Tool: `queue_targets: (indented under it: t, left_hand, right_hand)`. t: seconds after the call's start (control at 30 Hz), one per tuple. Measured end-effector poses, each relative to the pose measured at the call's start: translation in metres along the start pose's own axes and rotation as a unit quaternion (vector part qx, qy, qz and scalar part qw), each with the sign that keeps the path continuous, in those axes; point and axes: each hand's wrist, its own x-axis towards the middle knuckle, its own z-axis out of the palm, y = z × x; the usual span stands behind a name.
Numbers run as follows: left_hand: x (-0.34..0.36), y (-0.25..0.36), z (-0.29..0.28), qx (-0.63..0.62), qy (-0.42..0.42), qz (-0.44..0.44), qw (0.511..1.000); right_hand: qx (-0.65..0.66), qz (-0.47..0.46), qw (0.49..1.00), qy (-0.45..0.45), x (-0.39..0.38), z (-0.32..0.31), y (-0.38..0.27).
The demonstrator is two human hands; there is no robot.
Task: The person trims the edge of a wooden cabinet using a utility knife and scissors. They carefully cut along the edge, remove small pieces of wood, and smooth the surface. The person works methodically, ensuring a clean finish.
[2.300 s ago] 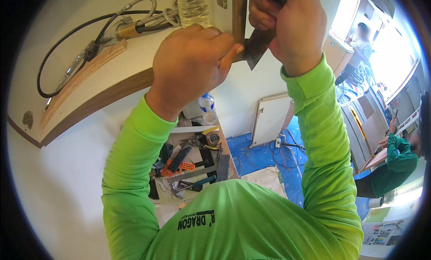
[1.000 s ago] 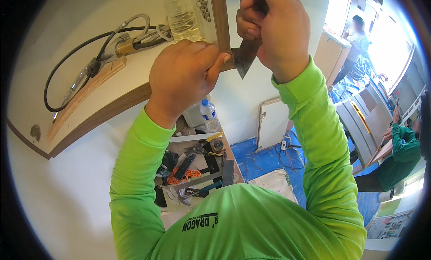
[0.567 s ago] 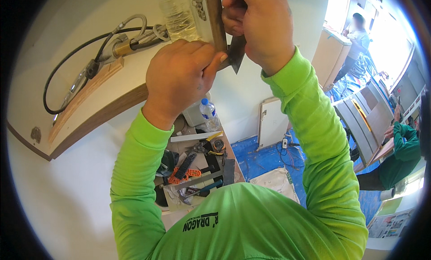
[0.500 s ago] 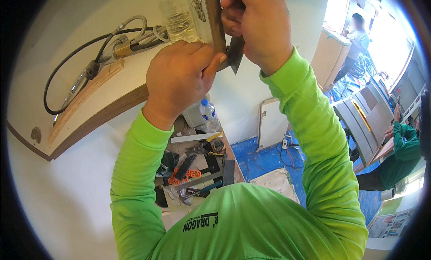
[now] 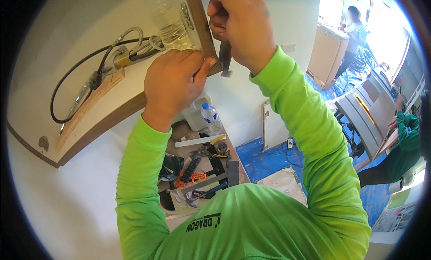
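My left hand [image 5: 177, 85] is closed over the brown-edged corner of a pale cabinet board [image 5: 107, 87], its thumb lying along the edge. Just to the right, my right hand [image 5: 247, 31] grips a flat dark metal blade [image 5: 225, 58] in curled fingers. The blade points down beside the upright wooden edge [image 5: 204, 26], its lower end close to the corner. From here I cannot tell whether it touches the wood. A metal hinge [image 5: 186, 17] sits on the inner side of that upright, and behind it stands a clear bottle of yellowish liquid [image 5: 173, 28].
On the board lie a hose with metal fittings [image 5: 121, 58] and a wood strip [image 5: 90, 109]. Below, a bench holds a capped water bottle [image 5: 209, 112], pliers [image 5: 208, 147], an orange tool [image 5: 191, 177] and a hammer [image 5: 208, 190]. Two people work at right near a folding workbench [image 5: 363, 114].
My right hand has turned the blade, which now shows narrower and more upright beside the wooden edge. My left hand keeps its hold on the corner while the whole view shifts slightly.
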Motion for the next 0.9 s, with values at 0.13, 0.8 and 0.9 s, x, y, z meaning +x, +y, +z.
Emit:
queue_targets:
  t: [0.13,0.8,0.9]
  left_hand:
    - [-0.003,-0.001,0.003,0.016,-0.002,-0.003,1.0]
    - [-0.003,0.0,0.006,0.017,-0.068,0.0,0.998]
    - [-0.003,0.002,0.002,0.028,-0.098,-0.017,0.995]
  right_hand:
    - [-0.019,-0.036,0.998,0.05,-0.016,-0.034,-0.016]
    - [0.122,0.163,0.975,-0.093,-0.08,-0.093,0.12]
    - [0.099,0.135,0.981,-0.102,-0.076,-0.097,0.117]
